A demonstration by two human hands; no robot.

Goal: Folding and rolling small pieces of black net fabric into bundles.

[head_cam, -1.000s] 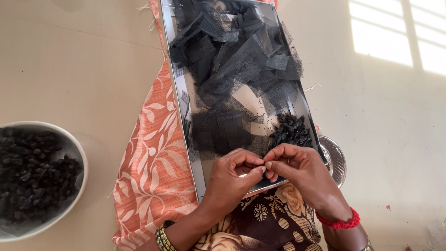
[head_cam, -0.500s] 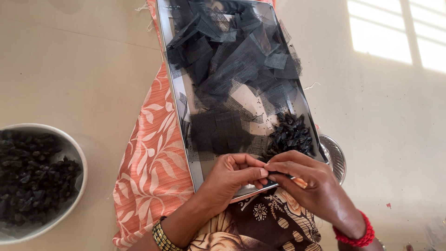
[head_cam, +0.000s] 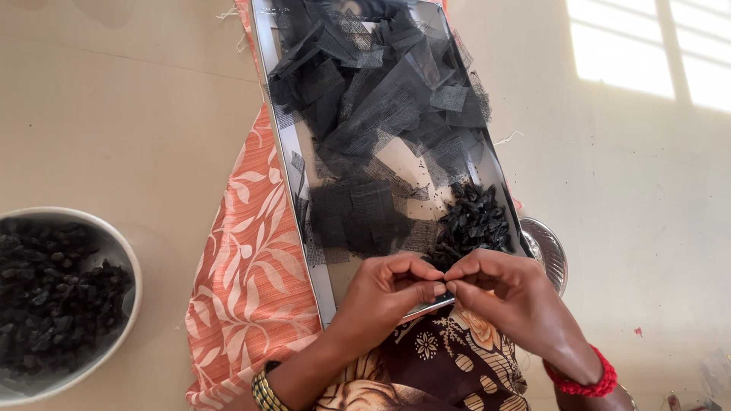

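At the far left edge of the floor sat a round pale bowl [head_cam: 128,262], cut off by the frame and heaped with small black shrivelled pieces [head_cam: 53,293]. Just right of it, on the tan floor, lay an orange cloth with a white leaf pattern [head_cam: 247,278], running up under a long metal tray [head_cam: 324,285] that rested on the person's lap. Black mesh squares [head_cam: 381,99] covered most of the tray, piled loosely and overlapping at its far end, with a flatter stack of them nearer the hands. A small heap of dark pieces [head_cam: 474,222] lay in the tray's near right corner.

Over the tray's near edge the two hands met. The left hand [head_cam: 388,293], with a gold-coloured bangle [head_cam: 263,390] on its wrist, had its fingers curled in and its thumb and forefinger pinched together. The right hand [head_cam: 510,293], with a red beaded bracelet [head_cam: 582,380] on its wrist, was pinched the same way, its fingertips touching those of the left. Something very small was held between the two sets of fingertips; it was too small to tell what. Beside the tray's right edge, partly hidden behind the right hand, a round shiny metal dish [head_cam: 550,255] stood on the floor.
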